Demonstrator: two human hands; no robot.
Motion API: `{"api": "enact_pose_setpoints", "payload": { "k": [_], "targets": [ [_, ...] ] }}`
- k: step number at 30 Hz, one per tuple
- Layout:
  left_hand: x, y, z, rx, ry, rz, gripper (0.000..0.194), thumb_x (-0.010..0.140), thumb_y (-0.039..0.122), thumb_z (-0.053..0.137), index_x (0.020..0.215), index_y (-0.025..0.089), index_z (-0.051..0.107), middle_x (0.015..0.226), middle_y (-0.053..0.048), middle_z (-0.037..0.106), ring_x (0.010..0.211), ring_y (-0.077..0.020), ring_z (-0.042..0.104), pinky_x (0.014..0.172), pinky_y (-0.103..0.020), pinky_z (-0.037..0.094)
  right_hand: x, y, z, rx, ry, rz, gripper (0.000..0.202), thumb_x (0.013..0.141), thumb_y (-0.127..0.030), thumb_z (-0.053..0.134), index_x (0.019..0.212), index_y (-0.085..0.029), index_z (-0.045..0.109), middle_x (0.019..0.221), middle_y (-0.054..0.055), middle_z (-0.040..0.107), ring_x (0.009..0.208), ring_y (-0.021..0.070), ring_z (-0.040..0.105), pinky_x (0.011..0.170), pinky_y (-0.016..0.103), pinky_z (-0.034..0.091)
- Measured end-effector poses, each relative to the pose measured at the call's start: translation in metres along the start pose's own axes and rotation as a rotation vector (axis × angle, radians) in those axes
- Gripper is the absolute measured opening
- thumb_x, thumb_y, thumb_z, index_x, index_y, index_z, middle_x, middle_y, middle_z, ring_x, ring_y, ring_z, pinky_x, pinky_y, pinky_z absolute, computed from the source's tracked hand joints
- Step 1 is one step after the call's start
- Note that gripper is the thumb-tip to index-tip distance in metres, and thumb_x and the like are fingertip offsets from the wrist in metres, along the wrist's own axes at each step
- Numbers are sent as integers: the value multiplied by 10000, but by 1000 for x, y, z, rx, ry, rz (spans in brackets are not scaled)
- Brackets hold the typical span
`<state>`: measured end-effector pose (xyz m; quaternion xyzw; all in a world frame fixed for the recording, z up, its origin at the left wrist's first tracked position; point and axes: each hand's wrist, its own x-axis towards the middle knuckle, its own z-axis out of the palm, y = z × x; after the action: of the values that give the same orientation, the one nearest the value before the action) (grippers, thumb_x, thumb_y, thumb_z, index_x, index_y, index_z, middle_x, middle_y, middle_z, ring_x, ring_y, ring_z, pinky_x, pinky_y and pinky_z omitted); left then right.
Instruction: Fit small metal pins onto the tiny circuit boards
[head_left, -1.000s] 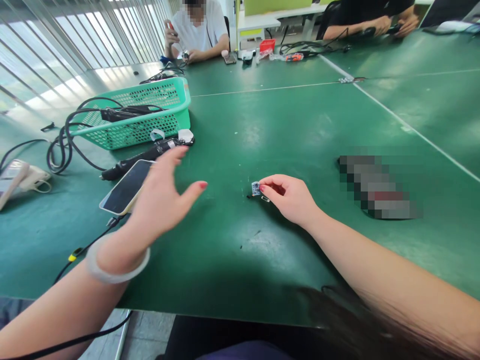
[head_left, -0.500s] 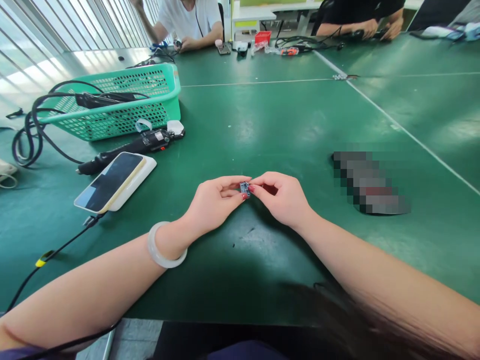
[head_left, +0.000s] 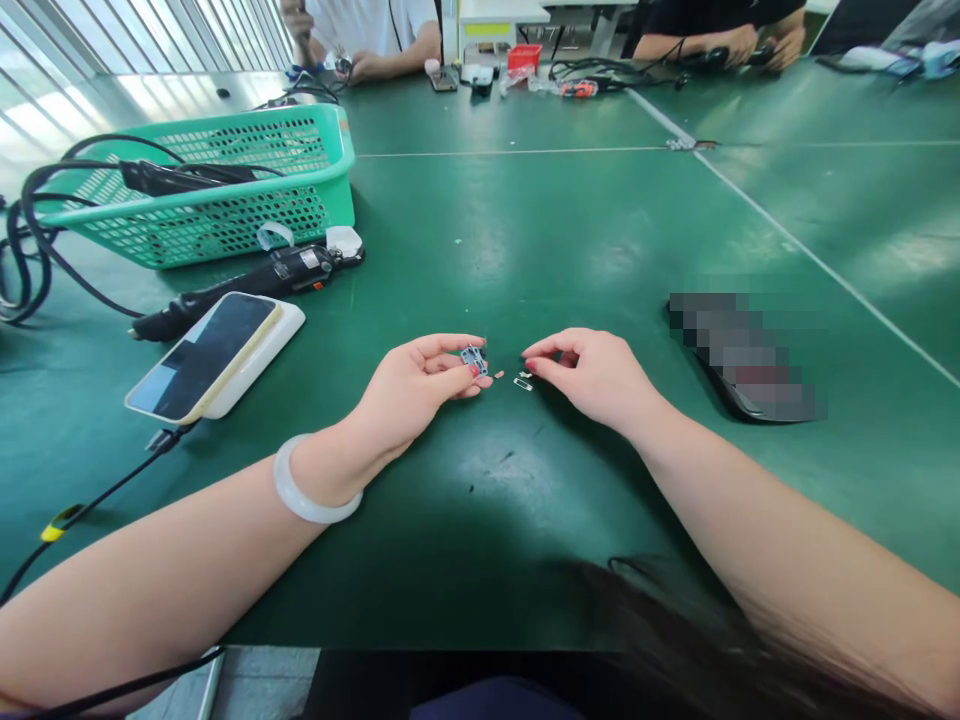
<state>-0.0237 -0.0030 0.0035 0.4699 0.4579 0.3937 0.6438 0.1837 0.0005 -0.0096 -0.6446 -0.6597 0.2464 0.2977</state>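
My left hand [head_left: 420,385] pinches a small blue-grey part with cut-outs [head_left: 474,360] between thumb and fingers, just above the table. My right hand [head_left: 596,375] is a short way to the right, thumb and index finger drawn together; what they hold, if anything, is too small to make out. By its thumb tip are a small white rectangular piece with a dark middle [head_left: 523,384] and a tiny pale bit [head_left: 526,375]. A tiny copper-coloured bit [head_left: 499,375] shows between the hands.
On the left of the green table [head_left: 480,540] lie a phone [head_left: 214,350] on a white block, a black corded tool [head_left: 255,285] and a green basket [head_left: 225,225] with cables. A pixelated dark object [head_left: 742,360] lies at right. Two people sit across, near a red box [head_left: 523,57].
My hands have moved apart. The blue-grey part stays in my left hand, while my right hand has come off it to the right. Small pieces now show between them.
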Motion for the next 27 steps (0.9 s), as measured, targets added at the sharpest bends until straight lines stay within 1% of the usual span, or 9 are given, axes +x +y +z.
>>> {"api": "enact_pose_setpoints", "payload": {
  "k": [2, 4, 7, 10, 13, 15, 18, 22, 27],
  "targets": [
    [1, -3, 0, -75, -10, -30, 261, 759, 148, 701, 1018, 143, 669, 776, -33, 732, 752, -126, 705, 815, -280, 552, -1, 1, -1, -59, -72, 2, 124, 725, -261, 687, 822, -237, 761, 681, -7, 657, 606, 134, 530, 605, 295, 412],
    [2, -4, 1, -127, -16, -56, 253, 765, 134, 695, 1016, 142, 666, 851, -50, 741, 770, -120, 703, 815, -272, 552, -1, 1, -2, -73, -119, 15, 128, 719, -263, 701, 832, -243, 757, 665, -17, 640, 591, 129, 519, 587, 289, 405],
    [2, -5, 2, -157, -17, -78, 235, 782, 113, 673, 1016, 134, 667, 889, -59, 741, 775, -113, 701, 821, -265, 552, 0, 0, -2, -105, -135, -6, 53, 734, -237, 685, 744, -235, 737, 681, -15, 639, 600, 127, 518, 593, 288, 405],
    [1, -5, 2, -163, -31, -81, 239, 795, 81, 643, 1029, 126, 665, 928, -64, 738, 803, -118, 704, 828, -260, 550, 1, 1, 0, -177, -112, -84, 130, 768, -170, 624, 672, -216, 698, 736, 0, 648, 647, 133, 531, 626, 293, 410],
    [1, -5, 2, -150, -54, -82, 258, 799, 63, 628, 1047, 132, 649, 942, -62, 739, 819, -118, 703, 843, -268, 543, -2, -2, 3, -195, -63, -157, 165, 774, -111, 582, 658, -198, 663, 742, 9, 634, 665, 134, 531, 640, 293, 409],
    [1, -6, 3, -121, -70, -80, 254, 795, 76, 640, 1041, 138, 633, 915, -59, 743, 824, -123, 703, 838, -276, 539, -6, -6, 5, -119, 9, -208, 150, 784, -123, 582, 673, -196, 651, 728, 5, 622, 645, 126, 519, 625, 285, 407],
    [1, -7, 4, -69, -84, -56, 246, 765, 107, 688, 993, 142, 604, 847, -49, 743, 824, -130, 698, 812, -277, 533, -16, -17, 8, 51, 109, -286, 96, 804, -185, 604, 727, -205, 660, 732, -3, 618, 599, 109, 491, 580, 269, 400],
    [0, -7, 5, 2, -75, -33, 224, 737, 110, 714, 924, 140, 595, 784, -14, 725, 735, -95, 672, 787, -264, 524, -26, -29, 15, 166, 128, -332, 85, 798, -177, 613, 740, -204, 669, 728, -9, 616, 570, 93, 470, 542, 254, 395],
    [-1, -6, 5, 51, -64, -25, 210, 724, 121, 731, 882, 136, 593, 762, -12, 719, 722, -94, 668, 763, -256, 519, -28, -32, 22, 162, 143, -348, 106, 781, -153, 624, 726, -208, 695, 714, -11, 632, 581, 96, 485, 542, 254, 401]
  ]
}}
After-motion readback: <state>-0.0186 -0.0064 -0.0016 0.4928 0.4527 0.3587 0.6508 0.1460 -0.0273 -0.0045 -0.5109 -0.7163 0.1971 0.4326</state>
